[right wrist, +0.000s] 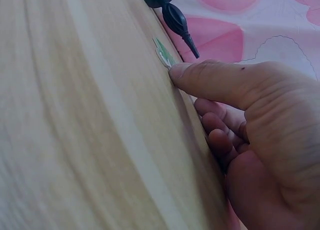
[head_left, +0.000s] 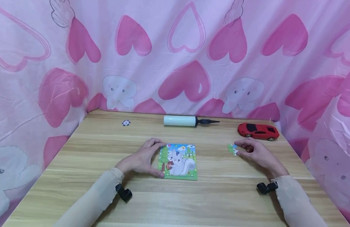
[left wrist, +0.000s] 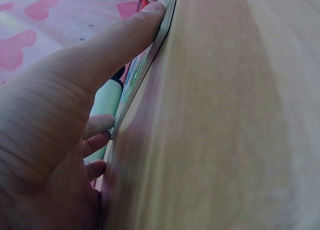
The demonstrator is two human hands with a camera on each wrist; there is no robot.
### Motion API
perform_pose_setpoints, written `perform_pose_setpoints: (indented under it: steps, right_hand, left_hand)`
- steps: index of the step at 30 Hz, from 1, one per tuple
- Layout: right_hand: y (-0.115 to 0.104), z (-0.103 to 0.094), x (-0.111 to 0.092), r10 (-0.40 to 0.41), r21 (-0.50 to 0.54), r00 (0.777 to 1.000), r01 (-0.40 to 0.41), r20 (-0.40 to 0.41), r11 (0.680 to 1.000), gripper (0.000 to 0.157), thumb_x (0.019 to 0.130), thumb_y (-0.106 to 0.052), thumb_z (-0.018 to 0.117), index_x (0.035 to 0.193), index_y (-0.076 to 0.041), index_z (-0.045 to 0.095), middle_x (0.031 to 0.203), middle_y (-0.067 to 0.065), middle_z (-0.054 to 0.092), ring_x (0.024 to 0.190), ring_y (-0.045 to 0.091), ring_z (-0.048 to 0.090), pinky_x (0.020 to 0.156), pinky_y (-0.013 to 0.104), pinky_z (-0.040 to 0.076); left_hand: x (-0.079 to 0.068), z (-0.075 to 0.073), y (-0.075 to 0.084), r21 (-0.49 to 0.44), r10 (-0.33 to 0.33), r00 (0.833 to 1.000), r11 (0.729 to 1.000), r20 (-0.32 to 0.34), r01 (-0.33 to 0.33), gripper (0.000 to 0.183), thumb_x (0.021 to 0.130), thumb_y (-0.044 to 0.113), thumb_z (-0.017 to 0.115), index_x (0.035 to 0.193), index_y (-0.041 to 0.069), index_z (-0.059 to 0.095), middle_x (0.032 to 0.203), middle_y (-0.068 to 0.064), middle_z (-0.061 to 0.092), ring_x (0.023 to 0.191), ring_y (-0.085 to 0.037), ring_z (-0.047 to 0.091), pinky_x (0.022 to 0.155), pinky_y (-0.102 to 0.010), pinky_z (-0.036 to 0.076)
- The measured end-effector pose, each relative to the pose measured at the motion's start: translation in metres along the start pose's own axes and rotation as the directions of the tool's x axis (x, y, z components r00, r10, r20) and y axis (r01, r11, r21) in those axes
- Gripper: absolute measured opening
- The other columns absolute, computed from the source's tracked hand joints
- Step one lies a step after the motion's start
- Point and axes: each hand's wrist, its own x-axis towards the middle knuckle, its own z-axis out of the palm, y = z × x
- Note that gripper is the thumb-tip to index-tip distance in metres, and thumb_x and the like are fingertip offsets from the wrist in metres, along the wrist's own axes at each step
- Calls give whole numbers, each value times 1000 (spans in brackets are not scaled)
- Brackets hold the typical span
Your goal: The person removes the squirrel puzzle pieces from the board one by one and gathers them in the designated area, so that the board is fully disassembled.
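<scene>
A square squirrel picture puzzle (head_left: 180,161) lies flat on the wooden table (head_left: 175,201). My left hand (head_left: 141,160) holds it at its left side, thumb at the near corner and fingers at the far one. In the left wrist view, the thumb (left wrist: 120,46) presses the puzzle's thin edge. Off to the right, my right hand (head_left: 256,153) pinches a small green and blue jigsaw piece (head_left: 231,149) between thumb and fingers. The right wrist view shows the piece (right wrist: 164,54) just past the thumb tip, close to the tabletop; whether it touches is hard to tell.
A pale hand pump (head_left: 180,121) with a black nozzle lies behind the puzzle. Beyond the right hand stands a red toy car (head_left: 258,131). At the back left is a poker chip (head_left: 126,123). A pink heart-patterned curtain (head_left: 152,69) hangs along the table's back and sides.
</scene>
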Motion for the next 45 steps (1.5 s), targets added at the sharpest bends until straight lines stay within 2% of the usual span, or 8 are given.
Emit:
perform_pose_setpoints:
  steps: [11, 15, 19, 25, 32, 34, 39, 45]
  right_hand:
    - [2, -1, 0, 8, -16, 1000, -8, 6, 1000, 50, 101, -25, 86, 146, -9, 72, 140, 13, 67, 114, 26, 57, 89, 21, 50]
    - [0, -2, -2, 73, 82, 997, -76, 36, 994, 55, 102, -32, 84, 152, -13, 68, 145, 13, 65, 117, 28, 54, 90, 23, 50]
    - [-3, -3, -2, 115, 139, 993, -118, 30, 983, 59, 105, -38, 80, 157, -16, 63, 143, 13, 66, 116, 28, 54, 90, 22, 50]
    - [-16, -1, 1, 22, 96, 999, -17, -48, 995, 56, 108, -29, 77, 158, -11, 61, 137, 14, 71, 115, 22, 62, 91, 15, 52]
    - [-54, 10, 9, -70, 150, 989, 90, -133, 985, 56, 107, -24, 79, 158, -10, 60, 135, 18, 68, 110, 19, 65, 88, 13, 55]
    - [-65, 16, 14, -120, 147, 981, 142, -150, 979, 55, 106, -20, 80, 156, -7, 61, 132, 20, 69, 107, 16, 67, 85, 14, 56]
    - [-92, 30, 31, -195, 201, 967, 226, -165, 953, 53, 104, -13, 81, 154, -8, 64, 128, 22, 72, 102, 13, 71, 83, 17, 58]
    - [-123, 44, 46, -233, 217, 963, 258, -136, 941, 56, 100, -18, 87, 151, -8, 66, 127, 12, 73, 106, 22, 70, 86, 21, 60]
  left_hand:
    - [1, 2, 1, -1, 2, 1000, 1000, 3, -2, 128, 71, 67, 99, 172, 15, 40, 170, -9, 34, 159, -33, 31, 132, -62, 34]
    - [1, 3, 2, 0, -3, 1000, 1000, 5, 3, 129, 71, 68, 99, 173, 16, 39, 171, -9, 34, 159, -32, 30, 133, -61, 33]
    - [1, 3, 2, -1, -9, 1000, 1000, 5, 9, 128, 71, 67, 99, 173, 16, 39, 171, -9, 34, 158, -32, 31, 132, -61, 34]
    - [1, 1, 3, 3, -10, 1000, 1000, 8, 10, 128, 71, 67, 99, 173, 16, 39, 171, -8, 34, 158, -32, 31, 132, -61, 35]
    - [3, 1, 3, 12, -5, 1000, 1000, 5, 5, 131, 70, 70, 99, 173, 16, 38, 173, -9, 32, 161, -33, 29, 133, -63, 31]
    - [4, 0, 3, 15, -6, 1000, 1000, 4, 6, 132, 70, 70, 99, 173, 16, 38, 173, -10, 32, 161, -33, 29, 134, -62, 30]
    - [3, 1, 3, 27, -20, 1000, 999, 7, 20, 132, 70, 70, 99, 173, 17, 37, 172, -8, 31, 160, -31, 29, 134, -60, 31]
    - [1, 2, 1, 22, -40, 999, 999, 6, 40, 131, 69, 69, 100, 174, 21, 37, 172, -5, 31, 159, -29, 28, 134, -58, 32]
